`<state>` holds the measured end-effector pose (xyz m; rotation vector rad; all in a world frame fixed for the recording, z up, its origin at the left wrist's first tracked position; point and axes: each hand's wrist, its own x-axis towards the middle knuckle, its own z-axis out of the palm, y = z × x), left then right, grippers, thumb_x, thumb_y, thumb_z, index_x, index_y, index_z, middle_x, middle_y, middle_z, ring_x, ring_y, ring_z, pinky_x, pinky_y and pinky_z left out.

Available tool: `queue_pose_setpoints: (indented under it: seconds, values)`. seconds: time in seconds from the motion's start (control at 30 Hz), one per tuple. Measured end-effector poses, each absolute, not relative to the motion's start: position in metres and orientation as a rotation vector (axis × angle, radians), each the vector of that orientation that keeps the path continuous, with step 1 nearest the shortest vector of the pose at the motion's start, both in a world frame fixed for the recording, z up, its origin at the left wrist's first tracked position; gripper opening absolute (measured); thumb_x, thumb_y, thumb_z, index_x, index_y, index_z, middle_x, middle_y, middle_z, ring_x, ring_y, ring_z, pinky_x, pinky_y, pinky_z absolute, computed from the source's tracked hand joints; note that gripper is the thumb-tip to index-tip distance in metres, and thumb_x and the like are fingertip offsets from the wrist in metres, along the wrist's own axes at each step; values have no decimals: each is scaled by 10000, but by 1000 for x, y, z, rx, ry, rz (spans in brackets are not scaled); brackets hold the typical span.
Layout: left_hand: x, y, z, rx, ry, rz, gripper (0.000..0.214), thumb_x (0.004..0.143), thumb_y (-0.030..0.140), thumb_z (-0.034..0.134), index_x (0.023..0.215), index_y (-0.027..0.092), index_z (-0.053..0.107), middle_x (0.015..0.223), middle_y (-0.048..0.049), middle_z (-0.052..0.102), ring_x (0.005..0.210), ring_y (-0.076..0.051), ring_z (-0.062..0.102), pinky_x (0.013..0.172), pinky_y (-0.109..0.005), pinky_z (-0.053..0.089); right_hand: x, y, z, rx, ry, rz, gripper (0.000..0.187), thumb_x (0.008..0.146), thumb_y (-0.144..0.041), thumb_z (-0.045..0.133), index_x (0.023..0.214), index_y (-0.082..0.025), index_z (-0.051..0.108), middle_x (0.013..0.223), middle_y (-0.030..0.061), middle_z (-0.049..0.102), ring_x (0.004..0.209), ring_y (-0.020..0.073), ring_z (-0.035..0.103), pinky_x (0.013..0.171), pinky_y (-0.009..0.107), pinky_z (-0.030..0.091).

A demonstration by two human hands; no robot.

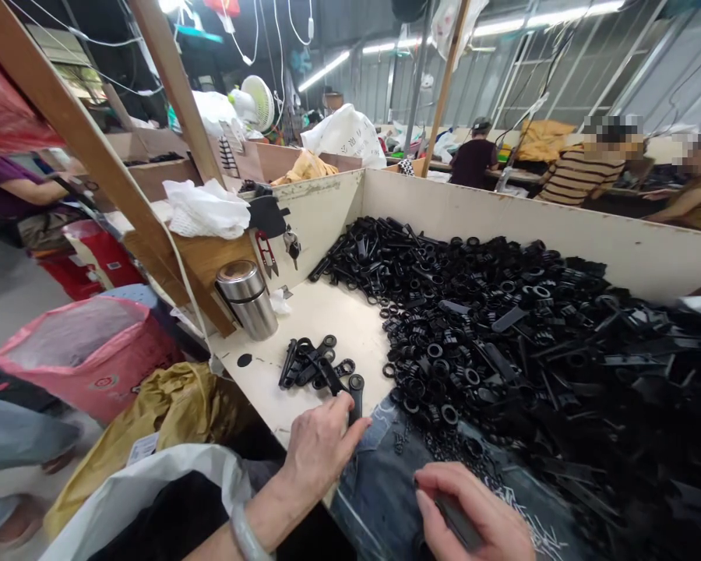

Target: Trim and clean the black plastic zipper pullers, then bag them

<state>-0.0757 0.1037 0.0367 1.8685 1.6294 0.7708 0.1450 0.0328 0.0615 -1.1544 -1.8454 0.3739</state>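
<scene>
My left hand (321, 440) is closed on a black plastic arm with a round ringed end (356, 386), close to the front edge of the white table. Just beyond it lies a small cluster of similar black arms (309, 360). My right hand (473, 514) curls around a dark, long, narrow piece (459, 523); its exact kind is unclear. Between and beneath the hands spreads a dark blue cloth (374, 483). Small screws (400, 442) and pale metal pins (537, 522) lie by the cloth, near my right hand.
A large heap of black rings and arms (479, 312) covers the table's right side. At the left stand a steel flask (248, 300), red thread snips (265, 251) and keys (292, 245). A pink sack (99, 358) and an open white bag (152, 475) flank the table. Several people sit beyond.
</scene>
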Motion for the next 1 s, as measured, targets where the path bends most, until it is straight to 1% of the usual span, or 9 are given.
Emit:
queue_pose_setpoints:
  seconds: [0.1,0.23,0.33,0.47,0.57,0.67,0.77,0.9,1.0]
  values:
    - [-74,101,28,1950,1502,709,164,943,307,599,797,244,641,774,-31,637,710,-212,590,664,-288,316,140,25,63,-1180,-1787,512,130,877,-139,678,953,-244,688,846,-4,754,725,127,747,686,144,602]
    - [-85,80,33,1882,1394,610,183,976,300,544,809,239,590,697,13,596,654,-178,566,655,-270,355,135,12,63,-1208,-1682,690,113,896,-139,654,942,-230,703,859,24,752,748,145,748,676,164,609]
    - [-99,65,41,1898,1397,451,34,944,231,546,944,250,574,788,16,631,726,-191,601,685,-280,389,132,5,61,-1218,-1626,759,105,896,-143,653,932,-220,714,853,41,750,738,155,747,671,173,612]
    - [-100,61,43,2148,1433,406,310,899,126,521,1173,258,584,1078,-52,646,1011,-255,606,899,-375,443,128,0,59,-1203,-1604,786,109,894,-139,655,933,-220,717,847,40,747,737,155,743,673,182,616]
    - [-90,69,37,2251,1415,449,392,904,176,582,1291,239,567,1201,-100,618,1089,-292,564,968,-451,452,127,-4,59,-1197,-1584,797,110,892,-145,654,930,-220,725,845,44,749,739,161,743,679,190,619]
    - [-85,78,34,2207,1271,500,406,930,129,517,1319,224,582,1213,-114,615,1119,-285,548,997,-454,454,129,-11,56,-1199,-1513,847,96,899,-164,654,920,-212,735,845,57,746,739,169,741,671,200,621]
    - [-87,78,42,1854,1146,588,385,937,174,558,1310,236,630,1120,-88,640,1062,-257,574,995,-417,464,129,-17,52,-1174,-1362,917,99,916,-179,646,926,-213,738,850,57,734,735,169,743,663,209,624]
    - [-83,54,66,750,944,617,397,897,327,719,1276,222,666,1042,-69,677,931,-202,640,900,-373,535,124,-14,57,-1156,-1326,861,109,913,-153,643,922,-224,726,848,39,726,738,157,733,671,214,619]
    - [-72,34,76,277,815,598,322,853,278,788,1143,157,718,970,-89,708,840,-175,671,850,-362,571,119,-8,68,-1178,-1534,731,115,892,-123,653,897,-222,710,811,20,732,737,147,722,677,208,601]
